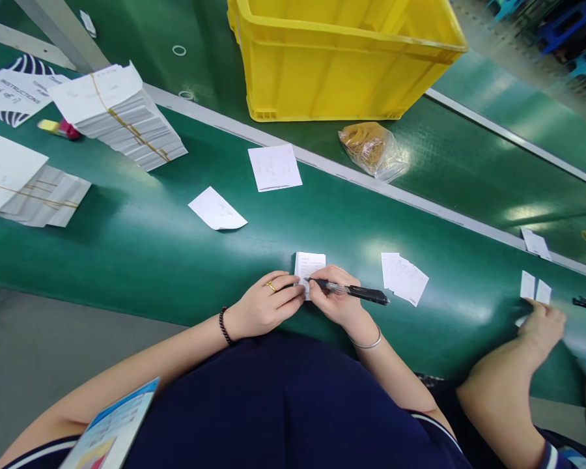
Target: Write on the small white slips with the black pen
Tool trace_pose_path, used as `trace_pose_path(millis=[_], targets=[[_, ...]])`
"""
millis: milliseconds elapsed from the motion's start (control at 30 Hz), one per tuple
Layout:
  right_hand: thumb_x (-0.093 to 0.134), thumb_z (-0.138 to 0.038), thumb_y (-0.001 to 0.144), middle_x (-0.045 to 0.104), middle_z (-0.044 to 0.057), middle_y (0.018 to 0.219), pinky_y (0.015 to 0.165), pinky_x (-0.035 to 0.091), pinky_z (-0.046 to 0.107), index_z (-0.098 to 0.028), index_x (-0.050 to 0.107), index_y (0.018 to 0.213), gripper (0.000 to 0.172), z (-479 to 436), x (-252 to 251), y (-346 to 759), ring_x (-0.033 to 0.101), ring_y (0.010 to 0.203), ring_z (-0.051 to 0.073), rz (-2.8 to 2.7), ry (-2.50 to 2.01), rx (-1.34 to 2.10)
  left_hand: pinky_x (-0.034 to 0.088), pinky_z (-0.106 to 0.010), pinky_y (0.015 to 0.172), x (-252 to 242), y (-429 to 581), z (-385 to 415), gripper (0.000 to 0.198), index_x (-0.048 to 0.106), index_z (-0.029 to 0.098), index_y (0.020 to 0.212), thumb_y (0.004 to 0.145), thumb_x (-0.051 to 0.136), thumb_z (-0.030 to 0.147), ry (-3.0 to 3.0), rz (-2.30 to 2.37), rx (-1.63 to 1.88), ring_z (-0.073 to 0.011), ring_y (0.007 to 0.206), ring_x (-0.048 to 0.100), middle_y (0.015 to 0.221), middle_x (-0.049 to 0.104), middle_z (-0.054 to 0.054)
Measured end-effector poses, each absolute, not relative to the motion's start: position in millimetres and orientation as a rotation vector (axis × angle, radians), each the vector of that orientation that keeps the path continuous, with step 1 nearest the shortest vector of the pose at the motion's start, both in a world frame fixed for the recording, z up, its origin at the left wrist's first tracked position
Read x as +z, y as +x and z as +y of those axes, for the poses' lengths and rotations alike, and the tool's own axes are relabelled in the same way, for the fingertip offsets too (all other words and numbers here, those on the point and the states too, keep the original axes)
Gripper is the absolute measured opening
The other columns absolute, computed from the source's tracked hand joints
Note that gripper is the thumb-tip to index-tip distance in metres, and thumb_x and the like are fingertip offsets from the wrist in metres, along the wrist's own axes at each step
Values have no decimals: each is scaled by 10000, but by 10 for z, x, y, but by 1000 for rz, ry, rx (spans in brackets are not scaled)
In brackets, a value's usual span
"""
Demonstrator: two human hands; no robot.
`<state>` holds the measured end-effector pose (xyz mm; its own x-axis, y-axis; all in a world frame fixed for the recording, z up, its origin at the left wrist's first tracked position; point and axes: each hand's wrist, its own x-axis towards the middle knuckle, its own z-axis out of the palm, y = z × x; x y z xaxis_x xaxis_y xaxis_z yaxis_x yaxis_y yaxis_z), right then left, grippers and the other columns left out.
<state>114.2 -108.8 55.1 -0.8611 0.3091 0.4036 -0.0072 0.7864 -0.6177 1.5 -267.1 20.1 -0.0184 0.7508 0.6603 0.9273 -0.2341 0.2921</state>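
Observation:
A small stack of white printed slips (310, 262) lies on the green table in front of me. My left hand (268, 305) holds its left edge, fingers together and fingertips on the paper; the thumb is hard to make out. A black pen with a clear grip (368, 294) is pinched in my right hand (339, 298). Its tip end is over the stack, partly hidden by my fingers. To the right of that hand, several loose slips (404, 277) overlap. Beyond the stack lie a curled white sheet (217, 210) and a flat square of paper (275, 168).
Rubber-banded paper bundles (127, 124) stand at the left, near an instruction sheet (17, 91). A yellow crate (332, 78) and a bag of rubber bands (368, 148) sit beyond the metal rail (322, 168). At right, a co-worker's hand (542, 324) touches small slips (528, 284).

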Motion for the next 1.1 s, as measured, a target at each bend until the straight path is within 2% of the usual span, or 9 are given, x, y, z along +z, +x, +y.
trace_pose_path(millis=[400,900,1000,1100], targets=[[564,-143,818,656,-13,630,562,511,261,-224,599,761,105,-1089,556,1137,610,557,135,-2497,-197,821,571,-385,922,251,6,-2653,130,651,166,987,937,543,112,-2006,-1778,-1073,-186,1020,648,999,722,-54],[573,-165,815,638,-12,619,550,510,279,-223,605,745,97,-1091,549,1166,593,535,138,-2479,-280,918,561,-393,936,229,13,-2658,115,656,140,988,919,572,102,-2009,-1777,-1077,-200,1045,632,1007,721,-66],[567,-210,871,685,4,713,576,531,291,-227,643,888,80,-1047,532,1221,635,591,149,-2368,-451,1086,564,-397,923,226,11,-2661,107,655,118,982,898,596,87,-2015,-1769,-1072,-213,1024,637,991,723,-68],[516,-211,938,741,34,913,694,558,323,-251,621,1123,217,-956,516,1250,684,757,169,-2306,-556,1063,564,-403,921,221,13,-2667,104,652,123,970,892,598,80,-2018,-1761,-1083,-212,1027,636,981,723,-66]])
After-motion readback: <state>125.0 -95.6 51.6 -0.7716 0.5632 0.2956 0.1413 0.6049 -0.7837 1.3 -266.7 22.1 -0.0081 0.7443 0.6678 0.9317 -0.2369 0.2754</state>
